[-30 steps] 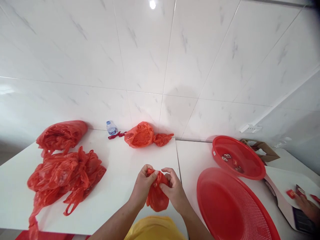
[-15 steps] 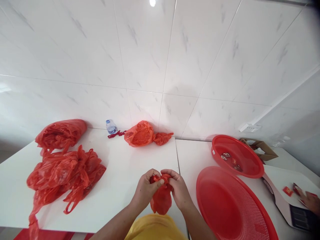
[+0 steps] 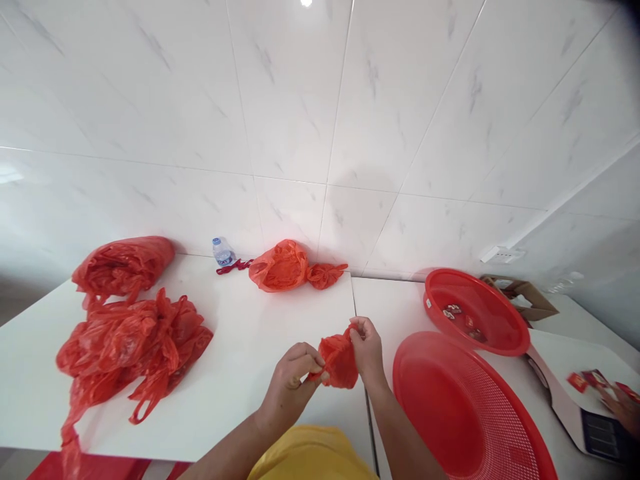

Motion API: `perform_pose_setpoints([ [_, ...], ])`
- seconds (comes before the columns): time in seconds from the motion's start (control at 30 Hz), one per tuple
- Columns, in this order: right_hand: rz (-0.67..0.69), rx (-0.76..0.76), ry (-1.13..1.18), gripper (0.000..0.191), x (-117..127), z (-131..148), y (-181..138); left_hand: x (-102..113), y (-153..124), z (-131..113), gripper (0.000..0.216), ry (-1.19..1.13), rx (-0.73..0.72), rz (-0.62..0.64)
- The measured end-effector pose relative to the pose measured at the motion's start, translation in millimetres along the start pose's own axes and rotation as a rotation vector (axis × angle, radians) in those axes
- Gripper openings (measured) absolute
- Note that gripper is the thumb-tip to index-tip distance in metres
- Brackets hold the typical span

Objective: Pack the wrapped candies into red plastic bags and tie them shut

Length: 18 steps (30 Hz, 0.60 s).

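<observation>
Left hand [image 3: 293, 373] and right hand [image 3: 367, 347] raised close together, fingers pinched.

tiled packing workroom: white tables [image 3: 240, 347], red baskets [image 3: 470, 413], scale [image 3: 575, 407]

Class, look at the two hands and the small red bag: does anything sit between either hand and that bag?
Nothing visible does. The left hand and right hand both pinch the small red bag directly, above the white table.

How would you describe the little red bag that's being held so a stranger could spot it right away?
On the white table, at its near edge, the left hand and right hand pinch a small red bag. It alone is lifted off the surface.
</observation>
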State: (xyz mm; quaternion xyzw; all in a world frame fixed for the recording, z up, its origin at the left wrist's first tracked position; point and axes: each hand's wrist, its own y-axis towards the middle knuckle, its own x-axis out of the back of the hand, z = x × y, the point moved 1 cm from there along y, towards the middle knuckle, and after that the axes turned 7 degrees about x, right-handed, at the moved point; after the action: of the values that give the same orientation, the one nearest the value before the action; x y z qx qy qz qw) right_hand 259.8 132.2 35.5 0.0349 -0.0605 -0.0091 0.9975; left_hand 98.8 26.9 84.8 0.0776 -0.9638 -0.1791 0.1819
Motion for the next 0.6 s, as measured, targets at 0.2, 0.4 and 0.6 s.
perform_pose_setpoints([
  [0.2,-0.023,0.01,-0.203,0.03,21.2,-65.8,17.2,-22.6,-12.3,8.0,0.021,-0.081,-0.035,0.107],
  [0.4,0.028,-0.22,-0.11,0.043,24.7,-114.7,12.6,-31.0,-17.8,24.8,0.023,-0.09,0.066,0.311],
  [0.6,0.263,-0.642,0.27,0.066,17.0,-119.2,-10.4,-36.9,-26.5,67.9,0.018,0.152,0.38,0.504],
])
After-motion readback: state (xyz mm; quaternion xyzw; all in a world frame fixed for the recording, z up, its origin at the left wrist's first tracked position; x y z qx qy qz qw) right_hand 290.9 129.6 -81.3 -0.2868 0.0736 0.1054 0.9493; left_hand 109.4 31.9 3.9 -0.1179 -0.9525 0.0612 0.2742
